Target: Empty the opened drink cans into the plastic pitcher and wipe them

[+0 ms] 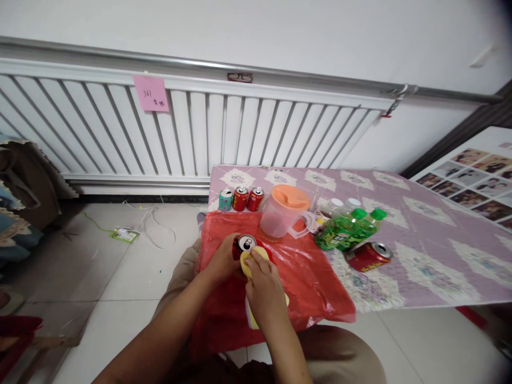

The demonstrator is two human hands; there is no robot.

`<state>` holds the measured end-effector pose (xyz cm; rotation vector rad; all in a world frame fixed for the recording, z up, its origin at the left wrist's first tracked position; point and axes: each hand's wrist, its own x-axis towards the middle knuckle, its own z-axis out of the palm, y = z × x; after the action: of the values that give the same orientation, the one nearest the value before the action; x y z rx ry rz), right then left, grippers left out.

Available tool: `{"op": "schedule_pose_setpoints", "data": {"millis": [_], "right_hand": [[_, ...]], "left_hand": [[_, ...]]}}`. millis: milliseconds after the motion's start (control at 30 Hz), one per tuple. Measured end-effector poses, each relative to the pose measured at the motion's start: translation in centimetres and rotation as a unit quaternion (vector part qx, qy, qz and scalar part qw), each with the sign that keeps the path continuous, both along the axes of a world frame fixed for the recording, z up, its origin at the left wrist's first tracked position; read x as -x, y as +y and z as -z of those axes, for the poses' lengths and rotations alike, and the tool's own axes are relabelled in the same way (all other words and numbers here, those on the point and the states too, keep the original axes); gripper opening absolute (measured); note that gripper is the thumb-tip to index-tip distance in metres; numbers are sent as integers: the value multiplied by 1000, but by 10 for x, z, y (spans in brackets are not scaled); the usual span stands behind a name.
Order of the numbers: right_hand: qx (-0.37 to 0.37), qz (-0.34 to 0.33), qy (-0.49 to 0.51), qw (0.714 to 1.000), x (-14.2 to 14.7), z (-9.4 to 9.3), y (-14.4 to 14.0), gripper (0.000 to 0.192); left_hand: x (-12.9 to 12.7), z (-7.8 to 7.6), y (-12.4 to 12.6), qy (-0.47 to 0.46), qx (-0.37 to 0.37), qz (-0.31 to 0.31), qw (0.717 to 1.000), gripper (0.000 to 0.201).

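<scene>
One held can (pixel 246 244) — open end up (long axis near upright).

One camera sits up on the person's head. It looks ahead and down at the left hand (pixel 224 257) and the right hand (pixel 264 285), which are close to it, low in the middle. The desk (pixel 436 261) goes off to the right. Farther away, up high, are the white radiator (pixel 196 128) and the wall (pixel 256 26). Tile floor (pixel 124 272) shows on the left.
</scene>
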<state>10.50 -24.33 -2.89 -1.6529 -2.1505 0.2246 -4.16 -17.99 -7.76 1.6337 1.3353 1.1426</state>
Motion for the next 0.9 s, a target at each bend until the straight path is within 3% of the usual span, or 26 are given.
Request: {"op": "schedule_pose_setpoints", "data": {"millis": [100, 233, 333, 533, 633, 700, 900], "right_hand": [[-5, -8, 4, 1000, -4, 1, 2, 62], [-2, -10, 6, 1000, -7, 1, 3, 60], [6, -4, 5, 1000, -7, 0, 4, 60], [-1, -4, -1, 1000, -7, 0, 4, 59], [2, 2, -2, 1000, -5, -1, 3, 59], [8, 3, -3, 1000, -4, -2, 3, 59], [25, 0, 4, 1000, -2, -6, 1, 59]], "left_hand": [[2, 0, 1, 32, -15, -4, 999, 83], [13, -9, 5, 44, -53, 76, 995, 65], [17, -14, 6, 0, -45, 98, 994, 58], [7, -5, 4, 5, -7, 38, 999, 57], [4, 2, 5, 33, -28, 1, 999, 72], [5, 3, 7, 60, -43, 4, 997, 76], [8, -2, 8, 102, -72, 38, 991, 58]]}}
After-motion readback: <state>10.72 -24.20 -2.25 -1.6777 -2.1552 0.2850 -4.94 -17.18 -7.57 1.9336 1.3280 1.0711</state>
